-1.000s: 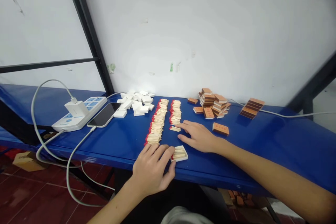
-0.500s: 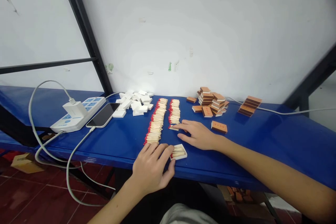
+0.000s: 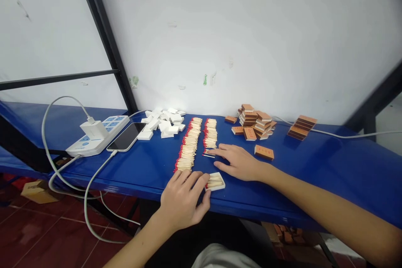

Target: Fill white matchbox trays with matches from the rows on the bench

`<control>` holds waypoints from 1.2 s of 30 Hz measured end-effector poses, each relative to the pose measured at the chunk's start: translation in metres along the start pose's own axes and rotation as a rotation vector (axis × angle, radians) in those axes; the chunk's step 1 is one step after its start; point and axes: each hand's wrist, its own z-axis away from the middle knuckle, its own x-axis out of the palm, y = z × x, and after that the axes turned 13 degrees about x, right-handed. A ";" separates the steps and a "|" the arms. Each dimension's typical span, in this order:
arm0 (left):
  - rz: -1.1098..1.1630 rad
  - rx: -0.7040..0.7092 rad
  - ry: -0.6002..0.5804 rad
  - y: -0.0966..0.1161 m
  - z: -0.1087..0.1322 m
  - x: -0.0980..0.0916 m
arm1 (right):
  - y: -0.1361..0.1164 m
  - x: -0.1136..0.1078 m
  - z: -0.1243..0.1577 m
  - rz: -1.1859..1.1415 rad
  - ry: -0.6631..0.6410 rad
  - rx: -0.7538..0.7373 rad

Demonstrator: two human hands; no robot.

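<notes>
Left grip (image 3: 184, 199) curled at the tray (image 3: 219, 187), its hold unclear, and right grip (image 3: 240, 162) parted, we seemingly separate matches (image 3: 210, 135) on the counter (image 3: 314, 165), a light pinch needed next.

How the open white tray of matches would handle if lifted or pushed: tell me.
The white tray looks small and thin-walled, so it is probably light. Its top is open, so the matches inside might spill if it tilts. Being low and boxy on the shiny blue table, it would likely slide rather than roll.
</notes>
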 end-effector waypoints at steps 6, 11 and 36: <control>-0.002 -0.002 0.000 0.000 0.000 -0.001 | 0.002 0.001 0.000 -0.013 0.002 -0.017; 0.001 -0.001 -0.003 0.001 0.001 0.000 | 0.001 -0.002 0.000 -0.042 -0.017 0.002; 0.010 0.001 -0.020 0.000 0.002 0.000 | 0.001 0.003 -0.002 -0.053 0.015 0.032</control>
